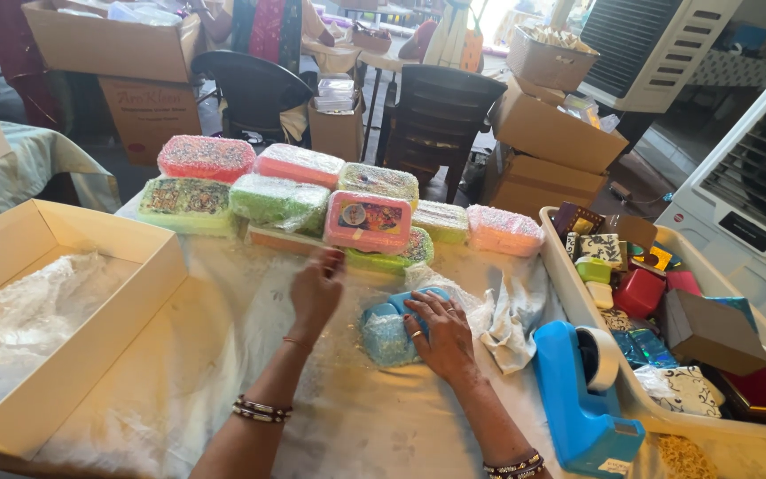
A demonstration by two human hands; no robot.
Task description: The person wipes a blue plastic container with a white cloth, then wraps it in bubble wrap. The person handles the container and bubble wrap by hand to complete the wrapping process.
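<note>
**Wrapping station, seen from above**

Right hand [441, 335] is pressed flat on a blue box [392, 330] half covered in bubble wrap, fingers spread. Left hand [315, 291] hovers just beside it, fingers loosely curled, holding nothing that I can make out. Behind them sits a row of wrapped boxes [312, 200], pink and green, some stacked. A blue tape dispenser [582, 395] stands near the right wrist, touching a white tray [569, 293] full of small colourful boxes. On the left is an open cardboard box [117, 306] with clear plastic inside.
</note>
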